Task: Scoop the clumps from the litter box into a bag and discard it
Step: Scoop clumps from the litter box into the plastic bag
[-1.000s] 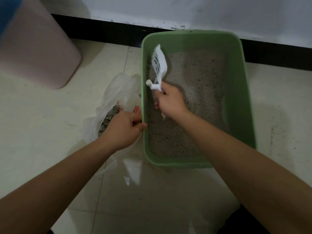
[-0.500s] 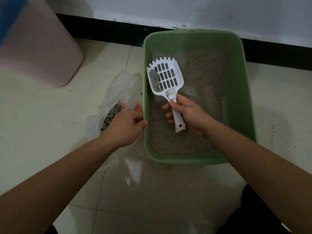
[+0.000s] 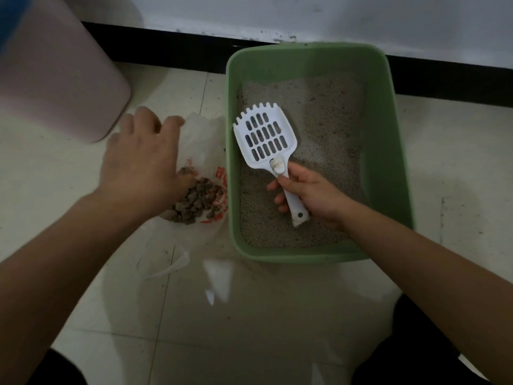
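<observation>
White scoop (image 3: 265, 137) sits empty, gripped by the right hand (image 3: 311, 193); the left hand (image 3: 138, 159) hovers slack-fingered over the bag (image 3: 206, 137), likely gathering it next.

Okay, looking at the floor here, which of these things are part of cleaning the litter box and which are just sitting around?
Part of the job:
green litter box
white scoop, gripped by the right hand
plastic bag beside the box
clumps inside it
left hand over the bag

Just lying about:
pink bin at far left, untouched
</observation>
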